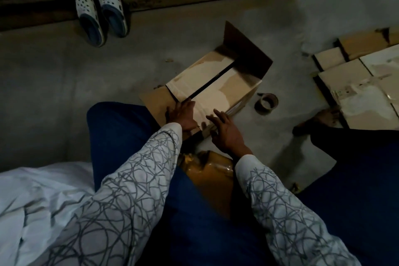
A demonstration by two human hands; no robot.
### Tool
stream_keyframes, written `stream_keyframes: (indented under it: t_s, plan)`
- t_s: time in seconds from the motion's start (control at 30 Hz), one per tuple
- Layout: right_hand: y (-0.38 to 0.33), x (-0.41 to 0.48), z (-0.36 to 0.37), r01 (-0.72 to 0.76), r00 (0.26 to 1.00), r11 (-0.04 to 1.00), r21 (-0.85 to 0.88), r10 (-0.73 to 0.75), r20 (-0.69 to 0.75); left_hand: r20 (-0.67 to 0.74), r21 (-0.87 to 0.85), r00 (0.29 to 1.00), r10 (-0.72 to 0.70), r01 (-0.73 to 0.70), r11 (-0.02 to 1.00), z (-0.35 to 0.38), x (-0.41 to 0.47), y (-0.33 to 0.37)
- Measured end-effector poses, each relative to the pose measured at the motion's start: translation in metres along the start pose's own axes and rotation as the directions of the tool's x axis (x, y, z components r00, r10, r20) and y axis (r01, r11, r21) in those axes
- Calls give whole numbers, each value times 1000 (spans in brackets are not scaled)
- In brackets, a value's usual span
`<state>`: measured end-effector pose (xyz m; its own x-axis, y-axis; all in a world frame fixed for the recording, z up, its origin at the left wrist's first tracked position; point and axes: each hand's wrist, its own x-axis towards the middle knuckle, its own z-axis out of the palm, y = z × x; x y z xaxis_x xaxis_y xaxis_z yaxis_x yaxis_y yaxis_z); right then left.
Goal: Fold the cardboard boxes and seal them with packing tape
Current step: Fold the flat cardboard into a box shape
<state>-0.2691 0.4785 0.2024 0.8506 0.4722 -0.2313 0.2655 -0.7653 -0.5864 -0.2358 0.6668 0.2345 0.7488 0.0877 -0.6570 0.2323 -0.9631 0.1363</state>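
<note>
Box: cardboard box (207,84) at your 12 o'clock.
Seam: flap seam (213,81) runs toward 1 o'clock.
Hands: left hand (183,114) flat on flap; right hand (226,134) spread, holding nothing.
Tape: tape roll (266,103) at 2 o'clock, nearer your right.

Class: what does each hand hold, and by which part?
Nothing is gripped. The left hand presses the cardboard box near its seam; the right hand, fingers spread, touches the right flap.
</note>
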Motion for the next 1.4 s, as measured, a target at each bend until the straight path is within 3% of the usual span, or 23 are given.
stream_keyframes:
  t_s: [0.1, 0.17, 0.23, 0.27, 0.37, 0.43, 0.57, 0.73, 0.83, 0.93, 1.03, 1.27, 1.4]
  plan:
    - [-2, -2, -2, 6, 1000, 1000, 23, -6, -3, -203, -350, 974, -101, 25, 936, -5, 4, 3]
    - [-5, -2, -5, 56, 990, 998, 33, -51, -129, -310, -663, 940, -146, -103, 742, -17, 8, 5]
    - [-13, 1, -12, 71, 952, 997, 22, -61, -301, -230, -820, 971, -64, -157, 550, -29, 4, 8]
    - [-19, 2, -17, 43, 932, 999, 6, -38, -361, -152, -838, 988, -7, -125, 531, -32, 2, 12]
    - [-34, 2, -25, -38, 897, 987, -156, -35, -441, 103, -794, 992, 67, 41, 607, -20, -3, 19]
    - [-33, 0, -23, -113, 916, 967, -229, 12, -402, 168, -756, 982, 81, 76, 650, -5, -3, 20]
    - [-18, -9, -20, -274, 958, 928, -252, 239, -161, 49, -381, 959, 278, -239, 893, 5, 17, 11]
    - [-16, -16, -27, -253, 965, 942, -222, 261, 9, -220, -291, 922, 319, -375, 880, -4, 31, -1]
    - [-17, -16, -26, -289, 954, 934, -211, 300, 21, -341, -196, 872, 352, -432, 880, -22, 37, -16]
    - [-19, -16, -28, -290, 953, 934, -207, 302, 27, -400, -129, 859, 320, -399, 908, -41, 50, -36]
    - [-19, -19, -30, -288, 952, 932, -218, 303, 38, -418, -194, 879, 230, -334, 922, -56, 57, -45]
    - [-14, -17, -25, -311, 940, 922, -230, 335, 71, -306, -261, 948, -92, 10, 965, -83, 72, -51]
    - [-13, -8, -27, -319, 936, 914, -251, 345, 66, -215, -267, 970, -114, 54, 962, -80, 87, -55]
